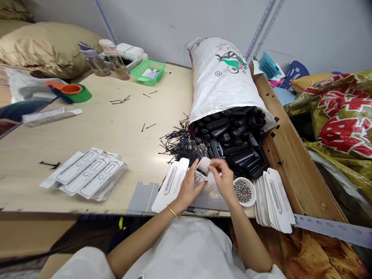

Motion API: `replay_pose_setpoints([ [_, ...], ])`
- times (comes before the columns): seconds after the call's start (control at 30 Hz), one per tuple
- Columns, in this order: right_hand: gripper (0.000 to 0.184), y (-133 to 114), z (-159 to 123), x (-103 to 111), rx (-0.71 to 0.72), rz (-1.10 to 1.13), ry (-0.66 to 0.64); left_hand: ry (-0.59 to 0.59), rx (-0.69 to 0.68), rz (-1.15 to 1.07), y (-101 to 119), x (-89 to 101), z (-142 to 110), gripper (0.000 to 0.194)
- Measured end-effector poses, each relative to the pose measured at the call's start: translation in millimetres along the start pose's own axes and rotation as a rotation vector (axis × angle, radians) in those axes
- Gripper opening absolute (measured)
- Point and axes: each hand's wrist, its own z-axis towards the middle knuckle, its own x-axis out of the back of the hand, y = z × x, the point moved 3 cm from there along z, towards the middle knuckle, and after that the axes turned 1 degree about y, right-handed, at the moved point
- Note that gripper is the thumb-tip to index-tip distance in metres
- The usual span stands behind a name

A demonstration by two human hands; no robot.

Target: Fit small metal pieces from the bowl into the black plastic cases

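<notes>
A small white printed carton (200,178) is between my two hands, with its end flap raised. My left hand (187,186) grips the carton from the left side. With fingers pinched, my right hand (224,180) holds the raised flap from the right. The inside of the carton is mostly hidden by the fingers. A flat printed carton (171,186) lies beside my left hand. Just right of my right hand stands a white bowl (252,197) of small metal pieces (242,191). Tiny pale pieces (212,190) lie scattered on the grey mat (200,202) between my wrists.
A white sack (223,85) spills black plastic parts (238,143) behind my hands, next to a heap of thin black pins (183,143). Flat cartons (274,199) are stacked at right, printed packages (90,172) at left. Bottles (116,62) and a green basket (148,73) stand farther back.
</notes>
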Motion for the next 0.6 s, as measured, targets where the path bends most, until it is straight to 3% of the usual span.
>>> replay_pose_setpoints([
  [0.07, 0.01, 4.2, -6.2, -4.6, 0.04, -0.119, -0.047, 0.015, -0.016, -0.004, -1.5, 0.9, -1.6, 0.067],
  [0.1, 0.01, 9.2, -7.4, -5.4, 0.031, -0.113, -0.011, 0.017, -0.025, -0.006, -2.7, 1.0, -2.8, 0.061],
  [0.17, 0.025, 21.4, -8.2, -8.5, -0.037, -0.012, 0.106, -0.026, -0.063, -0.019, -4.5, -0.9, -5.6, 0.045],
  [0.23, 0.039, 32.2, -10.0, -18.4, -0.127, 0.087, 0.129, -0.097, -0.109, -0.043, -4.5, -4.1, -8.0, 0.037],
  [0.3, 0.023, 36.3, -15.4, -31.0, -0.142, 0.079, 0.113, -0.128, -0.106, -0.088, -3.6, -5.8, -8.6, 0.048],
  [0.4, 0.016, 29.7, -28.3, -43.6, 0.061, -0.081, 0.131, -0.107, -0.006, -0.19, -2.4, -4.8, -6.6, 0.071],
  [0.47, 0.014, 25.0, -35.4, -46.8, 0.176, -0.144, 0.113, -0.101, 0.04, -0.214, -1.5, -4.0, -5.6, 0.073],
  [0.6, 0.016, 28.6, -38.5, -42.6, 0.088, -0.126, 0.134, -0.107, 0.067, -0.136, -1.8, -5.1, -8.5, 0.079],
])
